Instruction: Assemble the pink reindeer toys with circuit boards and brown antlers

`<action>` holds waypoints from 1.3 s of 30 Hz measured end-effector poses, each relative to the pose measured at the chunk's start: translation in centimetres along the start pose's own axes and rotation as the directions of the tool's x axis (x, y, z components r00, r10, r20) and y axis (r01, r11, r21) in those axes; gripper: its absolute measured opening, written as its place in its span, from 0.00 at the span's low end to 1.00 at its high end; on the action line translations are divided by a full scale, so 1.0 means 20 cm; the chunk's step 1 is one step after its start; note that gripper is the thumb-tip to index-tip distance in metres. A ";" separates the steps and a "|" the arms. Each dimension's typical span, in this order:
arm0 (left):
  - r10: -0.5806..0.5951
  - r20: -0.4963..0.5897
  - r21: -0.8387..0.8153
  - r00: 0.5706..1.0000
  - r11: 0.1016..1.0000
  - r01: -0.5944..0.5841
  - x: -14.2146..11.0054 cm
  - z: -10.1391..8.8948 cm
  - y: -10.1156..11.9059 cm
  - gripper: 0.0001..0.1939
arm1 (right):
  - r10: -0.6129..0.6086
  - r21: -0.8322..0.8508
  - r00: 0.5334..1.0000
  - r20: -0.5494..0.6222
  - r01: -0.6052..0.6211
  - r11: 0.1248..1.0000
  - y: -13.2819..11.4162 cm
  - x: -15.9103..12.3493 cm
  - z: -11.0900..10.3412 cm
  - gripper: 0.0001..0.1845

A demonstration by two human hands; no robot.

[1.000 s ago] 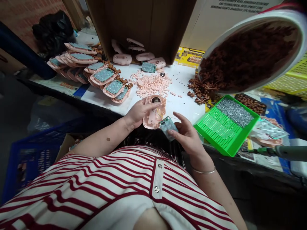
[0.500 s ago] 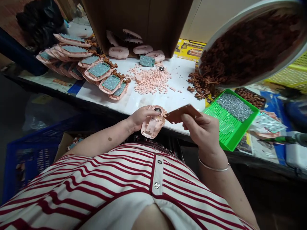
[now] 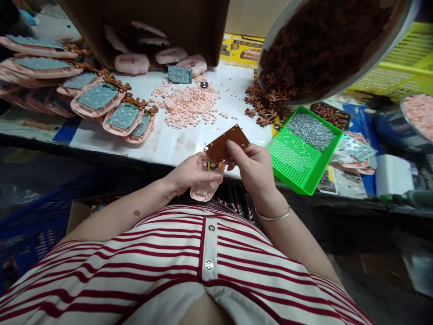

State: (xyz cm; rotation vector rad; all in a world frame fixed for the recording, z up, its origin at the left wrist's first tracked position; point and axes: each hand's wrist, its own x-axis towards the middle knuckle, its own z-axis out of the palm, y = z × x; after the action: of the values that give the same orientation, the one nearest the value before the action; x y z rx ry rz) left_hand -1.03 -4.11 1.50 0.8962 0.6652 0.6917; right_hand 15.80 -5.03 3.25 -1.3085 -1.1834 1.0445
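Observation:
My left hand point(image 3: 189, 175) is closed around a pale pink plastic shell point(image 3: 204, 190), its thumb lying across the hollow inside. Between the thumb and fingers of my right hand point(image 3: 252, 164) is a brown circuit board point(image 3: 227, 143), tilted above the far end of the shell. Thin yellow wires point(image 3: 210, 164) show beneath the board, next to a round part that is mostly covered. Beyond my hands, small pink buttons point(image 3: 192, 106) lie heaped on the white work surface, with a green circuit board point(image 3: 180, 74) and a round speaker-like part point(image 3: 204, 85) behind them.
Pink shells with boards point(image 3: 98, 97) are stacked at left. A cardboard box point(image 3: 145, 27) stands behind. At right, a tipped tub point(image 3: 267, 49) spills brown pieces point(image 3: 267, 104); a green basket point(image 3: 297, 167) holds screws point(image 3: 311, 130). A tool point(image 3: 416, 198) hangs at the right edge.
My right hand has brought the brown board leftward and over the shell. My left thumb has moved down from the round part to across the shell. The view has swung to the right.

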 end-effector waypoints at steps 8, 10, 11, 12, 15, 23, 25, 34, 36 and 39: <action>-0.139 -0.077 -0.026 0.987 0.990 0.138 -0.01 -0.03 0.00 0.20 | -0.002 0.039 0.999 -0.052 0.004 0.999 0.06 -0.01 -0.05 0.24; -0.139 -0.068 -0.032 0.988 0.990 0.137 -0.01 -0.04 0.00 0.19 | -0.005 0.041 0.999 -0.054 0.008 0.999 0.07 -0.01 -0.05 0.25; -0.143 -0.054 -0.033 0.988 0.989 0.141 -0.01 -0.04 0.00 0.18 | -0.011 0.039 0.998 -0.055 0.013 0.999 0.08 -0.01 -0.05 0.25; -0.147 -0.036 -0.038 0.988 0.989 0.146 -0.01 -0.04 -0.01 0.18 | -0.019 0.034 0.998 -0.055 0.021 0.999 0.08 -0.01 -0.05 0.25; -0.167 0.037 -0.090 0.985 0.981 0.169 -0.01 -0.05 0.00 0.17 | -0.047 -0.002 0.998 -0.051 0.046 0.999 0.07 -0.01 -0.04 0.26; -0.170 0.120 -0.181 0.978 0.965 0.190 0.00 -0.08 0.00 0.16 | -0.076 -0.018 0.996 -0.036 0.075 0.997 0.07 0.00 -0.04 0.28; -0.186 0.086 -0.175 0.979 0.964 0.198 0.00 -0.08 0.00 0.14 | -0.086 -0.005 0.996 -0.038 0.086 0.996 0.07 -0.01 -0.04 0.27; -0.176 -0.043 -0.096 0.983 0.981 0.171 0.00 -0.08 -0.02 0.13 | -0.145 -0.060 0.989 -0.029 0.143 0.988 0.06 -0.02 -0.04 0.25; -0.188 -0.042 -0.100 0.981 0.978 0.183 -0.01 -0.08 -0.02 0.14 | -0.178 -0.095 0.983 -0.042 0.173 0.980 0.06 -0.03 -0.05 0.24; -0.200 -0.036 -0.109 0.979 0.975 0.195 -0.01 -0.06 -0.01 0.15 | -0.184 -0.148 0.980 -0.073 0.172 0.974 0.07 -0.03 -0.06 0.24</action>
State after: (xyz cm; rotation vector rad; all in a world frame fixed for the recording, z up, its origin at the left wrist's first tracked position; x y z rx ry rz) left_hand -2.01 -3.86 0.74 0.7075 0.7420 0.5656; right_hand 16.95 -5.66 1.84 -1.3157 -1.3025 0.7790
